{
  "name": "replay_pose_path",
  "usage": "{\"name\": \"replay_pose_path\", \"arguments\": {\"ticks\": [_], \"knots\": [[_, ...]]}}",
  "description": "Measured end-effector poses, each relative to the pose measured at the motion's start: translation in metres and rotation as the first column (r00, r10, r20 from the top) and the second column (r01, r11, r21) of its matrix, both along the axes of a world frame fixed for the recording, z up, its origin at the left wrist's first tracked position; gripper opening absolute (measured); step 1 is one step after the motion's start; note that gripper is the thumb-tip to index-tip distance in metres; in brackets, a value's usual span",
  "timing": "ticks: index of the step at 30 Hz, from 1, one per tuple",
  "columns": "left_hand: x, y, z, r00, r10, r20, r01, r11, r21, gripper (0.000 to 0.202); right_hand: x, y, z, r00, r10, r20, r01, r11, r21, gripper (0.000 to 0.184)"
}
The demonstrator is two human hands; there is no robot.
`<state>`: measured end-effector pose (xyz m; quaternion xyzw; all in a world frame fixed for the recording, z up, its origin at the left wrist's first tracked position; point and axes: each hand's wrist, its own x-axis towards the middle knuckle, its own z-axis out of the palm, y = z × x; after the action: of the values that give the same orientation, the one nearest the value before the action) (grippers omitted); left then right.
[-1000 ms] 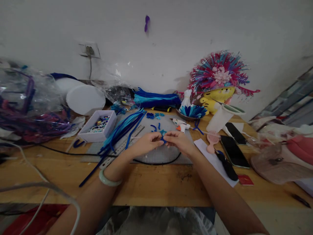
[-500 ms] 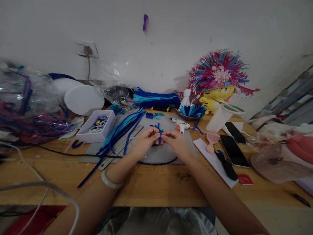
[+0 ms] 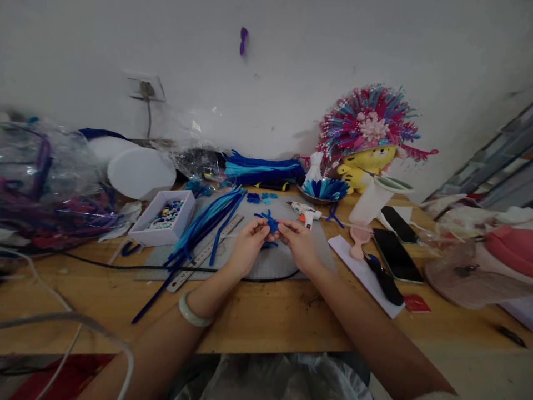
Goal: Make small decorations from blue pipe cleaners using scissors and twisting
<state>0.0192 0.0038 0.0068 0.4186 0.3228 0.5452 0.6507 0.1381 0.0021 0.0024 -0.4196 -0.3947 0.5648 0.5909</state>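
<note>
A small blue pipe-cleaner flower (image 3: 272, 223) is held between my two hands over the grey mat (image 3: 266, 269). My left hand (image 3: 249, 241) pinches its left side with thumb and forefinger. From the right, my right hand (image 3: 297, 240) pinches the other side. More blue pipe cleaner shows just below the fingers on the mat. Left of my hands lie a bundle of blue pipe cleaners (image 3: 212, 218) and a steel ruler (image 3: 200, 261). Several small blue pipe-cleaner flowers (image 3: 253, 198) rest beyond my fingertips. A white glue gun (image 3: 305, 211) lies to the right.
A white box of beads (image 3: 183, 222) stands at left, with a black cable (image 3: 125, 266) running across the table. At right are a pink hairbrush (image 3: 360, 236), a phone (image 3: 397, 255) and a white cup (image 3: 368, 203). A decorated yellow plush (image 3: 368, 164) sits behind.
My fingers have spread slightly apart around the blue flower, showing more of it. The flower has turned in my grip. The camera view has shifted a little.
</note>
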Motion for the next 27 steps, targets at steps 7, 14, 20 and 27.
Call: {"name": "replay_pose_path", "arguments": {"ticks": [7, 14, 20, 27], "knots": [[0.000, 0.004, -0.002, 1.000, 0.019, -0.003, -0.019, 0.998, -0.054, 0.021, 0.003, 0.001, 0.002, 0.998, 0.034, -0.044, -0.036, 0.999, -0.040, 0.023], [-0.002, 0.004, 0.001, 0.999, 0.015, -0.051, -0.017, 0.999, -0.042, 0.015, 0.005, 0.001, 0.004, 0.990, 0.035, 0.135, -0.029, 0.999, -0.041, 0.017], [-0.004, 0.005, -0.001, 0.995, -0.018, -0.102, 0.013, 0.998, -0.054, 0.014, 0.007, 0.002, 0.007, 0.974, 0.048, 0.219, -0.043, 0.999, -0.024, 0.015], [-0.006, 0.007, -0.001, 0.995, -0.064, -0.080, 0.058, 0.996, -0.072, 0.014, 0.011, 0.005, 0.005, 0.978, 0.085, 0.190, -0.075, 0.995, -0.060, 0.018]]}}
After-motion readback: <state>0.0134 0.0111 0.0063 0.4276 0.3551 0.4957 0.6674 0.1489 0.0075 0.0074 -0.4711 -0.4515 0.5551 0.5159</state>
